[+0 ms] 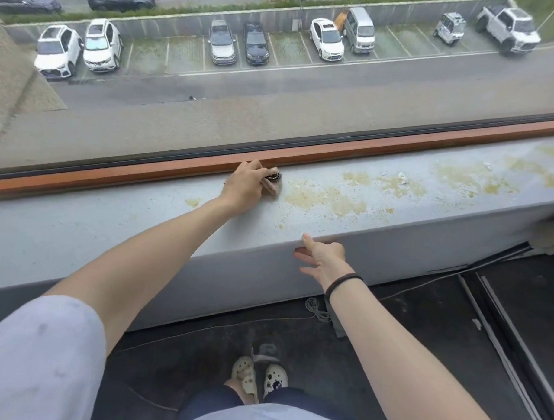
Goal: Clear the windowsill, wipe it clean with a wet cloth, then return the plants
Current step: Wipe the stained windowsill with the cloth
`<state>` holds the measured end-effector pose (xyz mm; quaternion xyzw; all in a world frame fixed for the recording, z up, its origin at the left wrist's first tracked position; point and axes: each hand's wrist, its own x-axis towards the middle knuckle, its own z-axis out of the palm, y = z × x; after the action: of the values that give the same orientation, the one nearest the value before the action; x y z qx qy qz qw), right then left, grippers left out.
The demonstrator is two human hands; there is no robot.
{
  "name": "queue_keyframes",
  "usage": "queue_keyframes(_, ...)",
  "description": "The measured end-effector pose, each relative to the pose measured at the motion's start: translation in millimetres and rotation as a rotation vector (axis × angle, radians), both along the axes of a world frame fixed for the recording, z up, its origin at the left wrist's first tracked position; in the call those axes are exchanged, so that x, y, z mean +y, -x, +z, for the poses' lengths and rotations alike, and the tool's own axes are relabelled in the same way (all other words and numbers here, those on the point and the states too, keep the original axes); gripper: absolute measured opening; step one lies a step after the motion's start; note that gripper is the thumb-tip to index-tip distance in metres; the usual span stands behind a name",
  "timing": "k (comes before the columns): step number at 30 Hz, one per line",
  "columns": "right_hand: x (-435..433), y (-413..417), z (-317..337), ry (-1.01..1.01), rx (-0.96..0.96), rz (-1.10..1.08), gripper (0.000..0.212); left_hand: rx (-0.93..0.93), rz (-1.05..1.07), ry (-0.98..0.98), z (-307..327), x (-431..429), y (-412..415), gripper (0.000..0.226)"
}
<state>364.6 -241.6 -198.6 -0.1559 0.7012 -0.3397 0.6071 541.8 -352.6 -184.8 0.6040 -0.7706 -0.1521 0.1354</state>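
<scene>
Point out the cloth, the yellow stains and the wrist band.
cloth (pixel 274 187), head view, its exposed pink fold.
yellow stains (pixel 321 198), head view, middle of the largest patch.
wrist band (pixel 344 280), head view, middle of the dark strand.

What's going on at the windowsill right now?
A person is wiping the windowsill with a cloth gripped in the left hand, close against the wooden window frame. The right hand rests open on the sill's front edge. Yellowish stains spread to the right of the cloth, not yet wiped. No plants are in view.
</scene>
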Motion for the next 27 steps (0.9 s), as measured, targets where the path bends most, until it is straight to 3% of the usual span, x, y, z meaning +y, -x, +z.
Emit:
queue_keyframes(3,1,-7,8,0.000,-0.004,-0.027,0.015,0.097,-0.164,-0.076,8,10,-6,0.029)
queue_keyframes(7,-2,-13,27,-0.010,-0.012,-0.026,0.013,0.346,-0.094,0.023,42,2,-17,0.018)
queue_keyframes(14,-5,-14,36,-0.019,-0.012,-0.050,0.018,0.101,-0.018,-0.044,25,-8,-4,0.039)
queue_keyframes(20,-10,-16,35,-0.022,-0.027,-0.072,0.016,0.144,-0.322,-0.139,24,26,-1,0.033)
queue_keyframes(24,-14,-18,32,-0.022,-0.032,-0.095,0.016,0.250,-0.173,-0.064,32,-1,-15,0.023)
queue_keyframes(27,-14,-19,31,-0.013,-0.034,-0.102,0.024,0.170,-0.116,-0.028,23,-10,-17,0.034)
